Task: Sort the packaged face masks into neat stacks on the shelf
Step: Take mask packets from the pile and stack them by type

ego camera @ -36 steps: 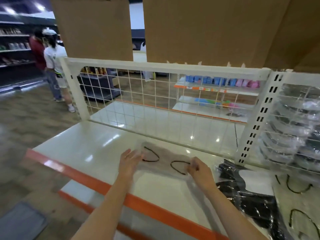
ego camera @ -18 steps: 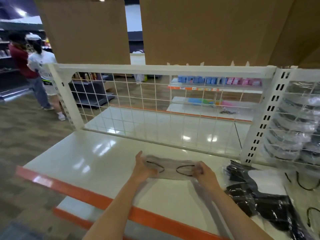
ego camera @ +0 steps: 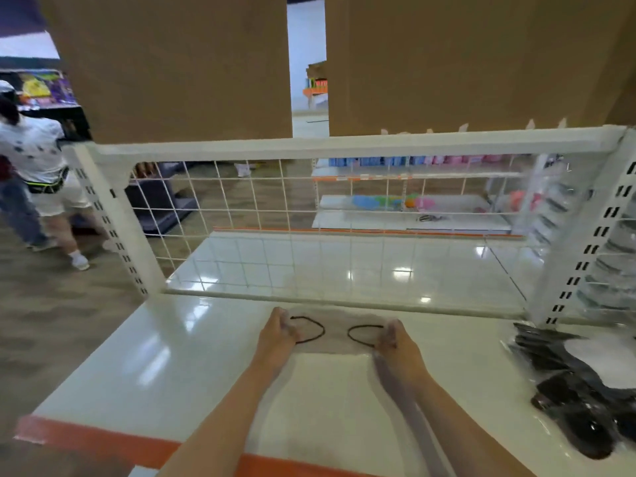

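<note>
A clear packet holding a pale face mask (ego camera: 335,333) with two black ear loops lies flat on the white shelf (ego camera: 165,366), close to the wire back grid. My left hand (ego camera: 277,333) rests against the packet's left end and my right hand (ego camera: 394,340) against its right end, fingers fairly straight along the edges. A loose heap of black packaged masks (ego camera: 571,383) lies on the shelf at the right.
A white wire grid (ego camera: 309,215) backs the shelf, with a slotted upright post (ego camera: 581,242) at right. More packaged masks (ego camera: 616,256) are stacked beyond that post. An orange strip (ego camera: 103,442) edges the shelf front. Two people (ego camera: 38,180) stand in the aisle at left.
Both hands have slid the mask packet away from me toward the wire grid and closed in on its two ends. The people at left have moved further left.
</note>
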A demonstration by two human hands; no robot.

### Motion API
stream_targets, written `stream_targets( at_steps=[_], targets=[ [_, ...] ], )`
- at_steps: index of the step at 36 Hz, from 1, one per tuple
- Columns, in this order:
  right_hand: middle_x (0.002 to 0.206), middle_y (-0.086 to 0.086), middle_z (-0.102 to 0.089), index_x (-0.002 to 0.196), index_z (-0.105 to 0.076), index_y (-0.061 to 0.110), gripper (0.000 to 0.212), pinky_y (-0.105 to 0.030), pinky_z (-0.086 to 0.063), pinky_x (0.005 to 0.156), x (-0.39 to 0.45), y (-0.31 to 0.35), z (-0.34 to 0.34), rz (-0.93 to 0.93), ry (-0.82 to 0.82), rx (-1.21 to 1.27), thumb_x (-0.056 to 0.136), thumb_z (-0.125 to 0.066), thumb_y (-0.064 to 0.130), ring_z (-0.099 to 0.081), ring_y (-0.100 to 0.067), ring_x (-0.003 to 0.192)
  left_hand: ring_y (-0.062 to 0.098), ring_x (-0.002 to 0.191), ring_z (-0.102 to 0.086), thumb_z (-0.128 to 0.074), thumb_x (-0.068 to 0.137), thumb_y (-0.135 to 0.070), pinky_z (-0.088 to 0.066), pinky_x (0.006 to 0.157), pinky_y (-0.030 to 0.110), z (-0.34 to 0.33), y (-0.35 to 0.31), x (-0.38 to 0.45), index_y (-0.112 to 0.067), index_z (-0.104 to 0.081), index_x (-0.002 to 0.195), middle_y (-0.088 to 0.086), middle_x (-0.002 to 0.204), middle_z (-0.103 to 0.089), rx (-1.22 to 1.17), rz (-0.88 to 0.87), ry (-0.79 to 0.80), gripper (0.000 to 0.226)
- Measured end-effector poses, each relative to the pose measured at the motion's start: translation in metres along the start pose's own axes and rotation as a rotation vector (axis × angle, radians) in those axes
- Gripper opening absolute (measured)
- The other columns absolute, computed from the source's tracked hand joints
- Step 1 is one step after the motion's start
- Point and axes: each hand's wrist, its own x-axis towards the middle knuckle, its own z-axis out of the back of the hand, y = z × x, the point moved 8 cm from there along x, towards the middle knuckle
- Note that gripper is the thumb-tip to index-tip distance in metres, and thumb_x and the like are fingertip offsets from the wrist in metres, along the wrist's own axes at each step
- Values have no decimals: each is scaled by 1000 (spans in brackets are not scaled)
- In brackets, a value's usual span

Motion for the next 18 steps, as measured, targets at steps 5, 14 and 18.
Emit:
stream_targets(
  at_steps=[5, 14, 18],
  targets=[
    [86, -12, -58, 89, -45, 14, 12, -19, -43, 56, 14, 8, -46, -129, 96, -84, 88, -54, 7, -52, -21, 70, 26, 80, -58, -65, 72, -3, -48, 69, 35, 52, 2, 26, -15, -51, 103, 8, 92, -59, 167, 60, -110, 37],
    [106, -12, -64, 108, -52, 7, 34, -26, -40, 65, 40, 19, -104, -205, 195, -494, 79, -58, 23, -61, -29, 93, 31, 93, -58, -51, 79, -1, -49, 74, 37, 80, 5, 41, -1, -28, 123, 14, 99, -55, 658, 65, -63, 50],
    [98, -10, -60, 117, -49, 9, 36, -22, -38, 54, 46, 35, -106, -211, 135, -495, 81, -56, 9, -58, -26, 82, 31, 112, -44, -57, 83, -15, -44, 89, 34, 81, -7, 45, -3, -33, 126, 16, 119, -43, 846, -60, -91, 51]
  ],
)
